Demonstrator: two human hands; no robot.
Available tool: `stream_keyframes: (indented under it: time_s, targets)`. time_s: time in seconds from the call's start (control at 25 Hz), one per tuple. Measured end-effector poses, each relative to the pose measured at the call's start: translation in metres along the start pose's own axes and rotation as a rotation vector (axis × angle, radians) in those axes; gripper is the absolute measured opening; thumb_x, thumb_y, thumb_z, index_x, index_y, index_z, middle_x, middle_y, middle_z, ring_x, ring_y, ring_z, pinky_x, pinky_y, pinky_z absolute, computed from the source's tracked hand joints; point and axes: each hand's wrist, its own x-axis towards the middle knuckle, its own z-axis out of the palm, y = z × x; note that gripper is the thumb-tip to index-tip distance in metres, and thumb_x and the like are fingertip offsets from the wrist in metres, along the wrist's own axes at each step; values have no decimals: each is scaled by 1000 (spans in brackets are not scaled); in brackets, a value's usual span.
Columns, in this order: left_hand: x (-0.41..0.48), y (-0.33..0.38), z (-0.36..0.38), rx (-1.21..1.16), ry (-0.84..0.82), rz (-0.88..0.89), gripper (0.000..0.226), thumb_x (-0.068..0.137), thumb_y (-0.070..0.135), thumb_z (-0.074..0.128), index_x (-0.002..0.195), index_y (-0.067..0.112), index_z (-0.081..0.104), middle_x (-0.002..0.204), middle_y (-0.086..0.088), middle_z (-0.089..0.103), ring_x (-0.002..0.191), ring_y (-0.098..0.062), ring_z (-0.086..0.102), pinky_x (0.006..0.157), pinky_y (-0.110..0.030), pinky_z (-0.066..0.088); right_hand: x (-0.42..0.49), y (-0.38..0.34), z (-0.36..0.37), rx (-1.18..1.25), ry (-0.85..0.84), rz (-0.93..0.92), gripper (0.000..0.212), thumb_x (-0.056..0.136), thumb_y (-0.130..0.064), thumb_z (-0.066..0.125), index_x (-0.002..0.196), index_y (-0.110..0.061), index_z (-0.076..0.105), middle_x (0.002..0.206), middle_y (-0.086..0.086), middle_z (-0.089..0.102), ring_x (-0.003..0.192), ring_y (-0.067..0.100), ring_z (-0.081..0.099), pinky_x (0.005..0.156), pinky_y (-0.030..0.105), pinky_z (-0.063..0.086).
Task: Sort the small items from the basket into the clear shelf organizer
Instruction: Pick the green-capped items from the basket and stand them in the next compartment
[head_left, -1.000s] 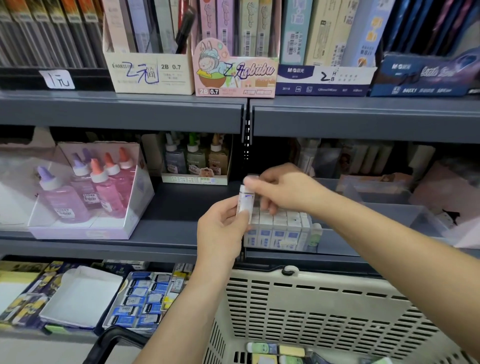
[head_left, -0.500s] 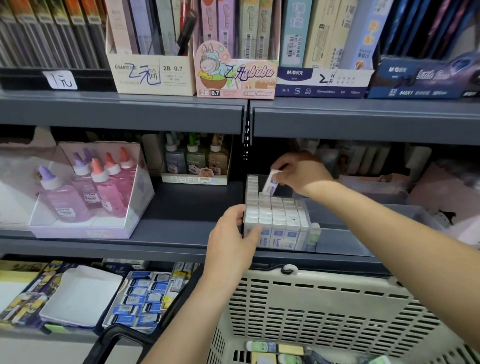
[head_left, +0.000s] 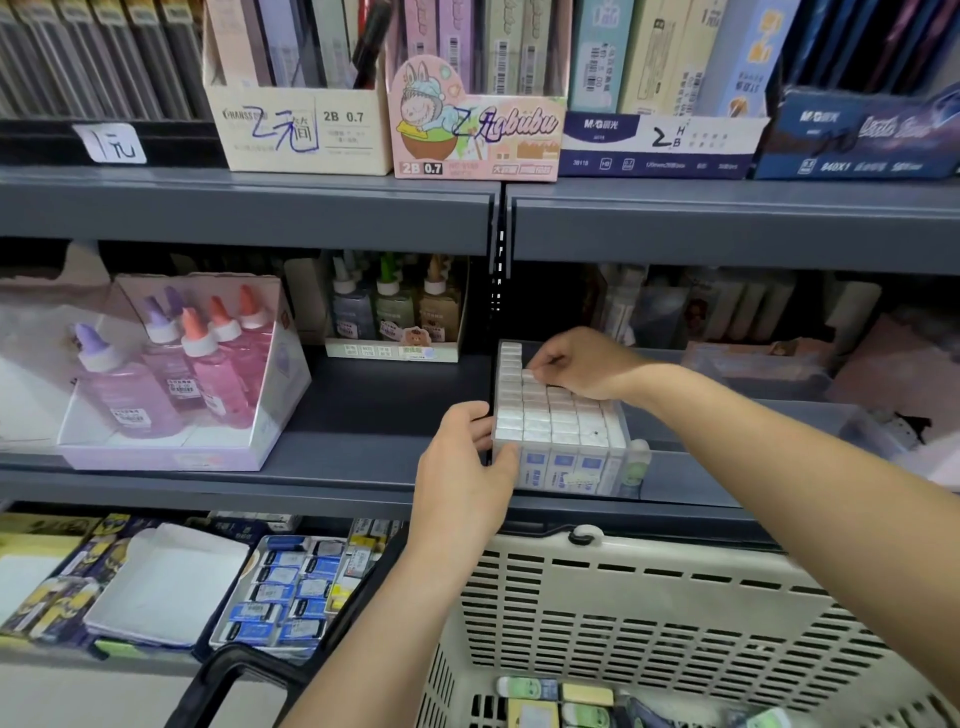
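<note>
One eraser (head_left: 530, 375) now down in organizer (head_left: 623, 441), R hand (head_left: 582, 366) pinching it, L hand (head_left: 465, 473) gripping corner.

At the left of the frame we see pink glue bottles (head_left: 208, 364) in a display box (head_left: 156, 457). At the top stand pencil lead boxes (head_left: 475, 135); at lower left lies a white tray (head_left: 166, 587).

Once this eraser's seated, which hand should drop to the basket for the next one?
Probably the right. The left hand grips the clear organizer at its front corner, steadying it. The right hand only pinches the eraser, and the items in the basket lie below that arm.
</note>
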Motion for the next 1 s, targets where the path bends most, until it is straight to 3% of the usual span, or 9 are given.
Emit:
stream_keyframes:
  time_s: [0.12, 0.28, 0.36, 0.48, 0.56, 0.6, 0.72, 0.88, 1.0]
  targets:
    - [0, 0, 0, 8, 1, 1, 46, 87, 16, 63, 129, 20, 46, 99, 24, 52, 90, 12, 51, 70, -3, 39, 1, -1, -5, 15, -37, 4, 19, 91, -22, 56, 101, -13, 69, 110, -7, 65, 81, -4, 51, 70, 11, 36]
    - [-1, 1, -1, 6, -6, -1, 45, 87, 16, 63, 128, 19, 46, 100, 24, 52, 89, 16, 50, 69, -2, 40, 0, -6, -8, -127, -24, 26, 25, 91, -32, 55, 99, -12, 69, 106, 1, 67, 90, 12, 57, 80, 25, 44]
    - [-1, 1, -1, 4, -5, -2, 45, 87, 16, 63, 128, 19, 46, 101, 23, 52, 88, 14, 50, 69, -2, 40, 2, -9, -7, -149, -42, 47, 32, 91, -34, 53, 81, -7, 66, 85, 9, 67, 81, 21, 60, 76, 31, 48]
    - [0, 0, 0, 10, 0, 6, 45, 87, 16, 63, 128, 19, 46, 101, 23, 52, 88, 15, 50, 69, -2, 39, 2, -11, -4, -132, -43, 88, 41, 93, -34, 51, 57, -14, 48, 59, 3, 48, 60, 17, 48, 62, 29, 41]
    - [0, 0, -1, 8, 3, 11, 45, 87, 17, 63, 128, 19, 46, 100, 24, 51, 88, 14, 51, 69, -3, 39, -1, -9, -4, -122, -55, 65, 35, 94, -32, 50, 69, -10, 59, 72, 5, 60, 71, 18, 57, 72, 31, 46]
    - [0, 0, 0, 7, 1, 13, 44, 87, 18, 63, 128, 20, 46, 100, 24, 51, 89, 12, 51, 70, -3, 39, -3, -8, -5, -121, -62, 46, 29, 94, -31, 50, 86, -8, 65, 89, 6, 67, 85, 19, 61, 81, 31, 48]
    - [-2, 1, 0, 29, -10, 28, 41, 86, 18, 63, 124, 22, 48, 98, 25, 51, 91, 10, 51, 70, -3, 38, -19, -9, -15, -113, -30, 3, 31, 92, -32, 53, 121, -20, 57, 119, -1, 61, 106, 15, 57, 89, 23, 43]
    - [-14, 8, 1, 72, 75, 78, 33, 86, 18, 63, 114, 28, 49, 107, 16, 50, 90, 7, 51, 73, -8, 39, -71, -4, -26, 152, 173, -48, 26, 89, -24, 57, 115, -27, 58, 98, -8, 66, 97, 12, 62, 85, 21, 44]
    - [-40, 19, 9, -13, 175, 229, 18, 85, 19, 60, 96, 31, 52, 89, 13, 51, 79, 4, 50, 68, -5, 39, -145, 11, -17, 247, 283, -147, 19, 88, -23, 59, 102, -36, 61, 87, -14, 67, 88, 3, 63, 82, 21, 48]
